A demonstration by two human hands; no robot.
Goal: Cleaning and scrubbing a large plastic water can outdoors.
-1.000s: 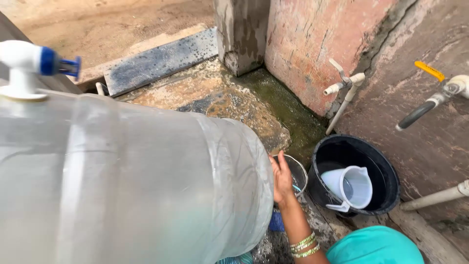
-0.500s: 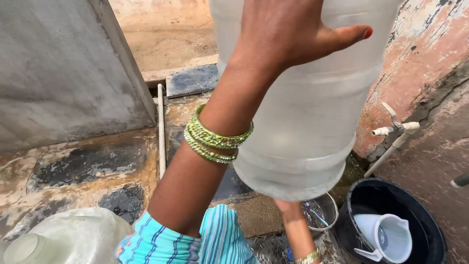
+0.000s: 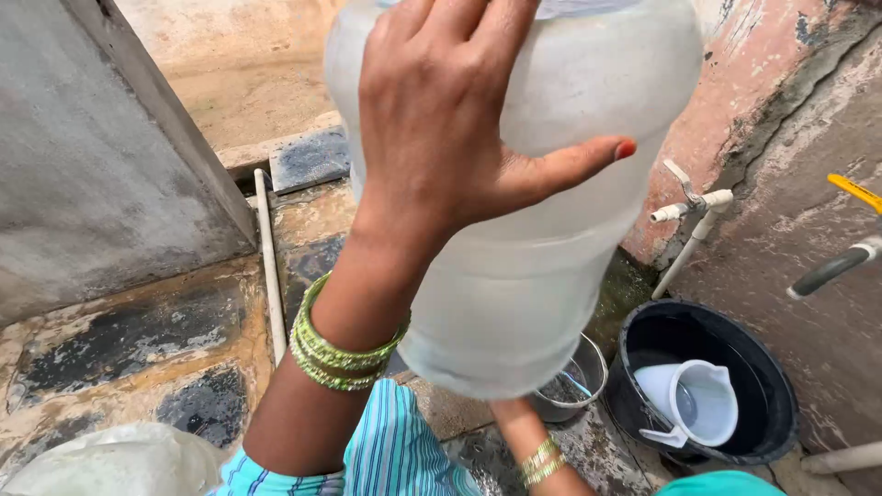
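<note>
A large translucent water jug [image 3: 542,257] fills the upper middle of the view, held up off the ground with its base pointing down toward me. My left hand [image 3: 441,129] is pressed against its side with fingers spread, thumb pointing right; green bangles ring that wrist. My right hand [image 3: 508,413] reaches up under the jug's base from the lower right, mostly hidden behind it, with gold-green bangles on the forearm.
A black bucket [image 3: 763,367] with a white measuring jug [image 3: 694,400] in it stands at lower right. A small steel pot [image 3: 574,381] sits beside it. White taps [image 3: 694,207] jut from the pink wall. A white pipe [image 3: 269,266] lies on the stone floor. Another plastic jug [image 3: 110,464] is at bottom left.
The jug went from lying sideways across the view to being held up base-down. My left hand came onto its side and has slid slightly higher; the view swung left.
</note>
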